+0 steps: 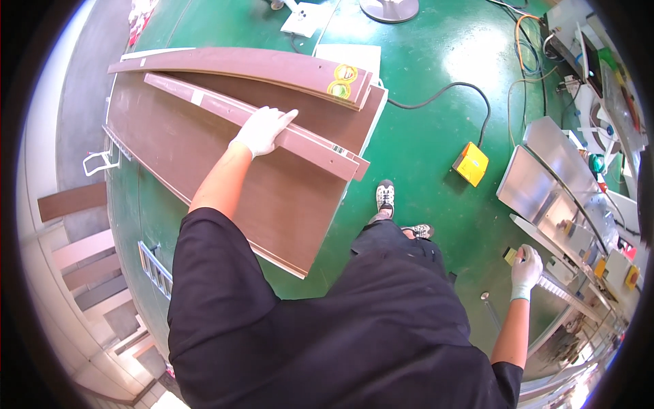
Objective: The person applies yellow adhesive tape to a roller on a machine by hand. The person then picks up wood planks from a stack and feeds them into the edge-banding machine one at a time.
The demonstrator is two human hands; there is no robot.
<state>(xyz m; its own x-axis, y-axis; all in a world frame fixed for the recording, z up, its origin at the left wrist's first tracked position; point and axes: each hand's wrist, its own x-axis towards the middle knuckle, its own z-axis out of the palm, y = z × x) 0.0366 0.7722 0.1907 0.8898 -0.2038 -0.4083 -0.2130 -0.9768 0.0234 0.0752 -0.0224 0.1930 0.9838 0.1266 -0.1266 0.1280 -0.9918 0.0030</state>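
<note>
My left hand (262,129), in a white glove, grips a long narrow brown board (310,146) from above. That board lies at a slant on a wide brown panel (293,211). Behind it, a second long brown board (266,71) with round yellow stickers rests along the panel's far side. Out to the right, my gloved right hand (526,269) is closed beside the metal machine. A small yellow and dark piece (509,255) shows at its fingertips; whether the fingers hold it is too small to tell.
A yellow foot pedal (471,164) with a black cable sits on the green floor (422,136). Metal machine tables (535,177) and hoses line the right side. A round metal base (389,8) stands at the back. Several boards (85,249) lie at the far left.
</note>
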